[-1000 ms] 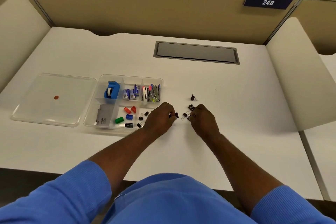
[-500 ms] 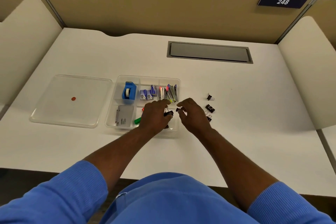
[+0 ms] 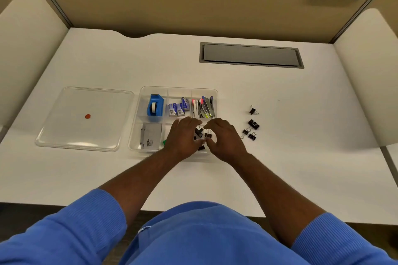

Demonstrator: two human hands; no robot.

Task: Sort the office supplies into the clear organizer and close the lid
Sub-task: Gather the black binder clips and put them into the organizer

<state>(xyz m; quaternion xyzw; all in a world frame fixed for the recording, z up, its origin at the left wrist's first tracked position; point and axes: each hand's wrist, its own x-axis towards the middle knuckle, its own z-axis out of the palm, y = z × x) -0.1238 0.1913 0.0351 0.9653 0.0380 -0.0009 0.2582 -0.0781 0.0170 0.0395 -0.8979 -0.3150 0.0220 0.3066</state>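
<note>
The clear organizer (image 3: pixel 137 127) sits at the middle of the white desk, and its lid (image 3: pixel 64 135) lies flat to its left. My left hand (image 3: pixel 183 139) and my right hand (image 3: pixel 225 142) hover side by side over the organizer's front right compartment, fingers loosely spread. Two black binder clips (image 3: pixel 207 135) lie in the gap between the hands, and no finger visibly pinches them. Several more black binder clips (image 3: pixel 254 124) lie loose on the desk to the right of my right hand. The hands hide most of the front compartments.
In the organizer are a blue tape dispenser (image 3: pixel 154 107), small staple boxes (image 3: pixel 177 108), staplers (image 3: pixel 203 107) and a grey card box (image 3: pixel 150 136). A grey cable hatch (image 3: pixel 251 55) is set into the desk behind. Partition walls enclose the desk.
Both hands carried binder clips left from the loose pile to above the organizer's front right compartment. Their fingers have opened, and the clips now sit between the hands.
</note>
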